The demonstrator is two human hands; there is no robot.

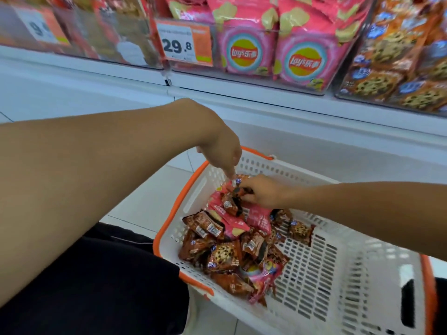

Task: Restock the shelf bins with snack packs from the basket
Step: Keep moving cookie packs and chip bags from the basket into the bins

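Note:
A white basket with an orange rim (338, 274) sits on the floor and holds several brown cookie packs (223, 256) and pink chip packs (238, 226). My left hand (223, 153) reaches down over the basket's far corner, its fingertips pinching the top edge of a pack. My right hand (263, 192) is inside the basket beside it, fingers curled around a brown cookie pack (242, 189). Above, clear shelf bins hold pink chip bags (244, 44) in the middle and brown cookie packs (396, 68) at the right.
A price tag reading 29.8 (185, 44) hangs on the front of the bin (254, 81). Another bin of reddish packs (104, 27) is at the upper left. The white shelf ledge (266, 110) runs above the basket. My dark-clothed leg (96, 286) touches the basket's left side.

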